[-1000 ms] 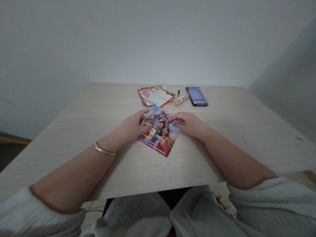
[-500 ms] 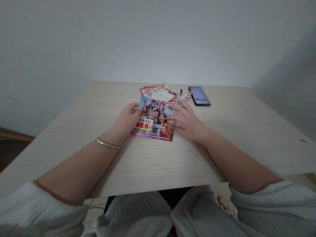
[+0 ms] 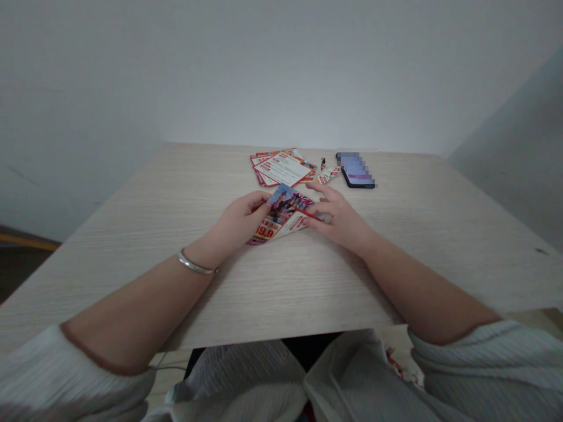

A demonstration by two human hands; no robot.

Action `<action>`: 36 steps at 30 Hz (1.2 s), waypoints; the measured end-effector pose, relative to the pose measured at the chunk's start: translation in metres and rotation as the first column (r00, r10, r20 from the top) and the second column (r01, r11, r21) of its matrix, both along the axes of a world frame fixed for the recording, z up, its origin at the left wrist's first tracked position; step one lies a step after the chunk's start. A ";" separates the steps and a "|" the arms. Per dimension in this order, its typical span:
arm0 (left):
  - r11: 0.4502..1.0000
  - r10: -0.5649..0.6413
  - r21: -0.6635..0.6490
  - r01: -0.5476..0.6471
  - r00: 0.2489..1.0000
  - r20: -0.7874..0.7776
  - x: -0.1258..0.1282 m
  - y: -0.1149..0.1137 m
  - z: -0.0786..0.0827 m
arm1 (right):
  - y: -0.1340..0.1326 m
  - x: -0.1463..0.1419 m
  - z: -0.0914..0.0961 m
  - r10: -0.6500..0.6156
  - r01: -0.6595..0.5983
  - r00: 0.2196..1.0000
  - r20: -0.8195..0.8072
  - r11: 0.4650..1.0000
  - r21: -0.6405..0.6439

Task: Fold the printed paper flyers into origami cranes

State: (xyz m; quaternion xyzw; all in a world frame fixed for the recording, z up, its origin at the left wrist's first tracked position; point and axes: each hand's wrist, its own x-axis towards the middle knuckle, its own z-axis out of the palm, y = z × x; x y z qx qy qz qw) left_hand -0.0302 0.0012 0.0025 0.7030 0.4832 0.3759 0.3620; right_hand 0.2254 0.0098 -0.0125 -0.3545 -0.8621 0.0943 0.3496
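Flyer (image 3: 281,205), seemingly mid-fold. Left hand (image 3: 238,220) pinches it; right hand (image 3: 342,220) spreads at the flap (image 3: 290,225). Creasing would need firm pressure.

Colourful leaflet (image 3: 281,215), 1 corner folded over, white back showing, slanted

We see a smooth paper flyer (image 3: 282,217), shiny metal bangle (image 3: 193,267), ribbed cloth sleeves (image 3: 94,375) and matt wood-grain tabletop (image 3: 281,293).

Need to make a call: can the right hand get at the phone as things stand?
Probably yes: nothing visible lies between the phone and the right hand, though it's touching the folded-over flyer.
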 end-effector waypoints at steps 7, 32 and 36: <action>0.997 -0.051 0.044 0.059 0.987 -0.152 0.002 -0.007 0.004 | -0.002 -0.015 0.002 -0.131 0.099 0.978 -0.163 0.976 -0.193; 0.999 -0.031 -0.008 0.033 0.986 0.164 0.011 -0.010 0.005 | -0.020 -0.021 0.013 -0.281 0.221 0.939 -0.200 0.935 -0.279; 1.000 -0.002 -0.009 0.003 0.991 0.134 0.011 -0.012 0.005 | -0.018 -0.022 0.014 -0.249 0.161 0.933 -0.259 0.934 -0.318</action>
